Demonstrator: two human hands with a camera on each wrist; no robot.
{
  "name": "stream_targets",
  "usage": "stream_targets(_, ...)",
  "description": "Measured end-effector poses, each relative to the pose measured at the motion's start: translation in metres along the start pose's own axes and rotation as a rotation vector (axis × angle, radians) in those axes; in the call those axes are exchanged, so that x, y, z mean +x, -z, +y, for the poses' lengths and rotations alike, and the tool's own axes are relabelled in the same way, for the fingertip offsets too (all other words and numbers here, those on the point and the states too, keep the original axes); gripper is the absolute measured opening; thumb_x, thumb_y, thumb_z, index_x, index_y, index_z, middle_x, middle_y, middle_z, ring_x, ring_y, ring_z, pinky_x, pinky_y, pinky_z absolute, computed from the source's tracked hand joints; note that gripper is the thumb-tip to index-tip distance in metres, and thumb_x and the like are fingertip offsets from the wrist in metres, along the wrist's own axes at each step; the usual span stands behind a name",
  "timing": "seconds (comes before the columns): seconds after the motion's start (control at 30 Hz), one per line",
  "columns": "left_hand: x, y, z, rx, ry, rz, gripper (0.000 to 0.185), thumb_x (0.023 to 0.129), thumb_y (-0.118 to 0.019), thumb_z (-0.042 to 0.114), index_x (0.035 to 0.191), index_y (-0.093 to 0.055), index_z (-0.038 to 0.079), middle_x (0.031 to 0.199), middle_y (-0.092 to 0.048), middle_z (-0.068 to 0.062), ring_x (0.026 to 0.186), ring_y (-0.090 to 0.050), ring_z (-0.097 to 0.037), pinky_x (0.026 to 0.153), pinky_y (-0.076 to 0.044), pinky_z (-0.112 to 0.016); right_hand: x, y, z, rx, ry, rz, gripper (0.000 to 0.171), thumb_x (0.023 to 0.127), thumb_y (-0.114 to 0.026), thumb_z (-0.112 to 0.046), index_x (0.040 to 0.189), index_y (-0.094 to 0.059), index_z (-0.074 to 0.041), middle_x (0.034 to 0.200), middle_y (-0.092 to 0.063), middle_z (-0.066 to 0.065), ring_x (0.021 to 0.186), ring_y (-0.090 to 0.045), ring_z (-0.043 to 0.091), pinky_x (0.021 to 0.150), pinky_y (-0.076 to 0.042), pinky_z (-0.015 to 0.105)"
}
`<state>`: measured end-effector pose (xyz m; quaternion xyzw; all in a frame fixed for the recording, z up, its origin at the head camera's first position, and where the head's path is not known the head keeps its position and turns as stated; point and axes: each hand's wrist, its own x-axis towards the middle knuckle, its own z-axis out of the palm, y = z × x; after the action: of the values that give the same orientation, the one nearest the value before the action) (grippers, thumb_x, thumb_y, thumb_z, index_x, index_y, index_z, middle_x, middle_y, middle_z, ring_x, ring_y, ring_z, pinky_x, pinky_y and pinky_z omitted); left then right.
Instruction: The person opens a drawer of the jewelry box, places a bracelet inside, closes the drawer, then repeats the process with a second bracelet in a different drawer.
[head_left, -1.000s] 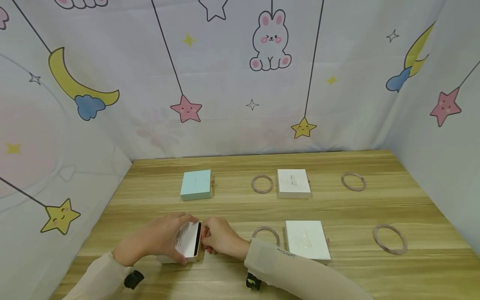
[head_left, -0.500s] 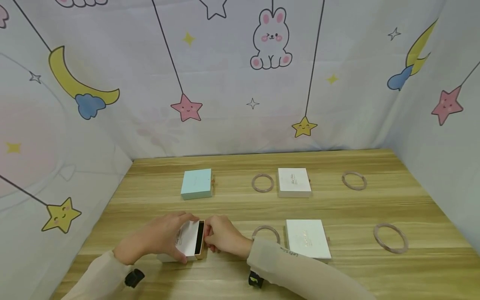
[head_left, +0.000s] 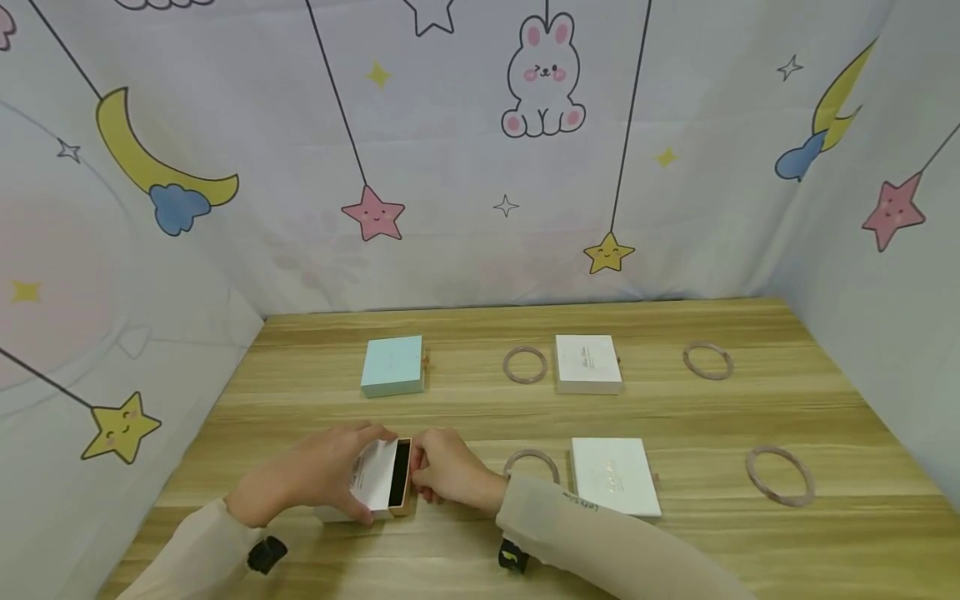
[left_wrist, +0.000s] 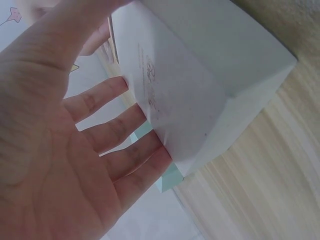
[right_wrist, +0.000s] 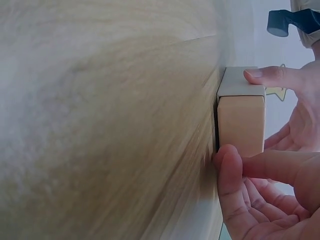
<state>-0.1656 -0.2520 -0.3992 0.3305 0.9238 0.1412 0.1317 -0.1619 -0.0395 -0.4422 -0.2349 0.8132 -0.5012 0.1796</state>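
The drawer of the small white box (head_left: 372, 482) stands a little further out of its sleeve than it did a moment ago: a wider dark strip of lining and more of the tan drawer (head_left: 403, 485) show at the box's right end. By my reading, the box is being slid open, and only just begun, since most of the drawer is still inside.

Going from the left, the left hand (head_left: 315, 473) lies over the white sleeve, thumb at the near edge and fingers curved down over the far edge, clamping it against the wooden table (head_left: 465, 417). The left wrist camera shows those fingers (left_wrist: 107, 127) pressed along the sleeve's side. The box sits at the near left of the table, tilted slightly up at its right end.

Just right of it, the right hand (head_left: 448, 473) pinches the drawer's end; in the right wrist view the thumb (right_wrist: 231, 170) presses the tan face from below with a finger lying across it.

Further right, a pale bangle (head_left: 531, 463) lies partly behind the right sleeve, touching neither hand, with another white box (head_left: 613, 477) beside it.
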Motion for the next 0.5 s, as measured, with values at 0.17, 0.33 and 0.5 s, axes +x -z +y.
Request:
stream_targets(0.17, -0.0005, -0.0001, 0.0, -0.002, -0.004, 0.005, 0.094, 0.057, -0.096, 0.046, 0.131, -0.057, 0.005, 0.119, -0.061, -0.008, 0.093, -0.057, -0.019, 0.074, -0.05, -0.037, -0.0012, 0.0019, -0.0014, 0.001, -0.003, 0.0, 0.028, 0.088, -0.062, 0.015, 0.069, -0.055, -0.004, 0.051, -0.059, 0.012, 0.038, -0.052, 0.015, 0.039, -0.044, 0.021)
stream_targets(0.33, -0.0011, 0.0006, 0.0009, -0.015, -0.004, 0.007, 0.093, 0.057, -0.096, 0.045, 0.131, -0.057, 0.005, 0.118, -0.061, -0.008, 0.093, -0.057, -0.019, 0.074, -0.051, -0.038, -0.0017, 0.0033, -0.0024, 0.0, 0.005, 0.001, 0.028, 0.087, -0.062, 0.016, 0.069, -0.056, -0.004, 0.052, -0.06, 0.015, 0.038, -0.053, 0.019, 0.039, -0.044, 0.021)
stream_targets(0.5, -0.0011, 0.0011, 0.0016, -0.032, 0.002, -0.004, 0.092, 0.058, -0.097, 0.042, 0.131, -0.056, 0.005, 0.117, -0.061, -0.006, 0.091, -0.056, -0.017, 0.072, -0.05, -0.036, -0.002, 0.004, -0.0021, 0.015, 0.003, 0.001, 0.026, 0.087, -0.062, 0.017, 0.069, -0.057, -0.002, 0.052, -0.059, 0.015, 0.039, -0.055, 0.023, 0.039, -0.045, 0.023)
